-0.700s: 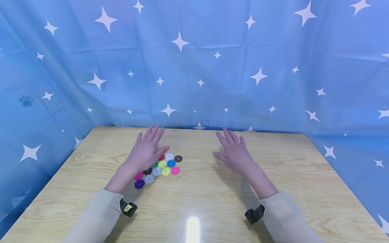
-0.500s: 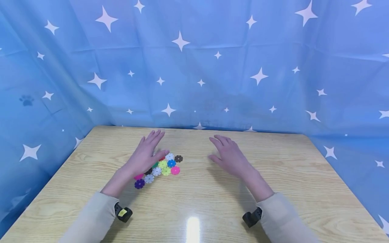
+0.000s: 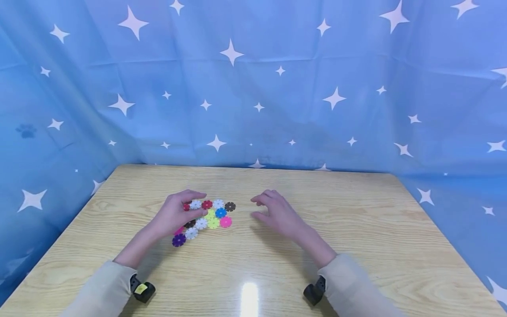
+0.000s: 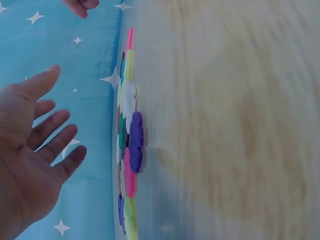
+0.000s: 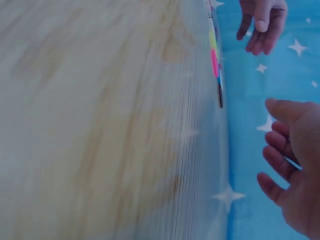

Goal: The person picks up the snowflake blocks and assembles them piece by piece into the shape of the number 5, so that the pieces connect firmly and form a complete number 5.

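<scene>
Several flat, notched plastic discs, like snowflake building pieces, lie in a cluster left of the table's middle. Among them are a purple disc [image 3: 179, 240], a pink disc [image 3: 225, 221], a blue disc [image 3: 220, 213] and a dark brown disc [image 3: 230, 206]. My left hand [image 3: 174, 213] hovers above the cluster's left part, hiding some discs, its fingers relaxed and holding nothing. To the right of the discs my right hand [image 3: 279, 213] hangs over the wood, loosely bent and holding nothing. Both wrist views show a gap between the hands and the tabletop.
The light wooden table [image 3: 356, 211] reaches back to a blue curtain [image 3: 253, 88] with white stars. A bright light reflection [image 3: 249, 299] shows near the table's front. Black wrist cameras sit at both sleeve cuffs.
Both hands have drawn back toward me; the right hand has also moved left, toward the discs. Their fingers, earlier stretched out, are now more bent. The discs stay in place.
</scene>
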A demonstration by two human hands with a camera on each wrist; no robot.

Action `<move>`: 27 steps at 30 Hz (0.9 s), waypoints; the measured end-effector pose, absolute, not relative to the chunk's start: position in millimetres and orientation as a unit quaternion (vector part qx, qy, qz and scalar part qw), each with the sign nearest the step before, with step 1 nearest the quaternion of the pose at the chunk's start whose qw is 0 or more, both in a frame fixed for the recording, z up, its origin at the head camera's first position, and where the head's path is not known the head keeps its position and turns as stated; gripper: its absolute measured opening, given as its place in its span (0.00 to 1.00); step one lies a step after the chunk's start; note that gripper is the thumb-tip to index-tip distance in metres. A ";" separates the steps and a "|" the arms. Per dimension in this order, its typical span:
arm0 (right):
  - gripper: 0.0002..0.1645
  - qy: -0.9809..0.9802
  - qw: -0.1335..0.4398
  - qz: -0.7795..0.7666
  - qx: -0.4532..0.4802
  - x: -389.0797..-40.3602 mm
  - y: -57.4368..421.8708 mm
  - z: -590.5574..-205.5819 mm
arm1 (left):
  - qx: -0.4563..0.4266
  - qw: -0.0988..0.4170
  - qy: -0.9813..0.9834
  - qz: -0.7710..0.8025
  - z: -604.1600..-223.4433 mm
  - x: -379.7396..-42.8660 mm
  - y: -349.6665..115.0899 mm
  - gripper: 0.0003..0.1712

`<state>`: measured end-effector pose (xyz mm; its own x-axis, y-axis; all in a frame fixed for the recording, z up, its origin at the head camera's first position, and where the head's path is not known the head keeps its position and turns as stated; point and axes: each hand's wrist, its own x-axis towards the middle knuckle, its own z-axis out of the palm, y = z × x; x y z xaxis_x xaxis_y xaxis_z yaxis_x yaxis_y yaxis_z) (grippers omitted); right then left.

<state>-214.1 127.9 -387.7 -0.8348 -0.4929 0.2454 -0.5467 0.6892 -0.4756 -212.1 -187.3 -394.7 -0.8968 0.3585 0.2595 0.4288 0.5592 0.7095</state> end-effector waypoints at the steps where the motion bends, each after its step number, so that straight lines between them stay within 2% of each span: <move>1: 0.22 -0.917 0.038 0.289 0.273 -214.7 124.7 -388.5 | -0.230 0.036 -0.878 -0.418 -395.4 -212.3 -187.6 0.26; 6: 0.21 -0.901 -0.013 0.353 0.250 -219.0 108.5 -393.7 | -0.249 -0.020 -0.870 -0.425 -398.9 -214.8 -187.4 0.20; 13: 0.18 -0.890 -0.048 0.368 0.265 -219.1 87.7 -402.9 | -0.256 -0.077 -0.872 -0.410 -403.8 -221.8 -184.1 0.21; 21: 0.19 -0.892 -0.066 0.371 0.249 -222.8 71.4 -412.5 | -0.259 -0.101 -0.872 -0.403 -408.9 -226.3 -179.1 0.18; 27: 0.18 -0.904 -0.048 0.338 0.256 -223.7 65.1 -418.9 | -0.264 -0.100 -0.869 -0.407 -410.2 -228.0 -178.2 0.17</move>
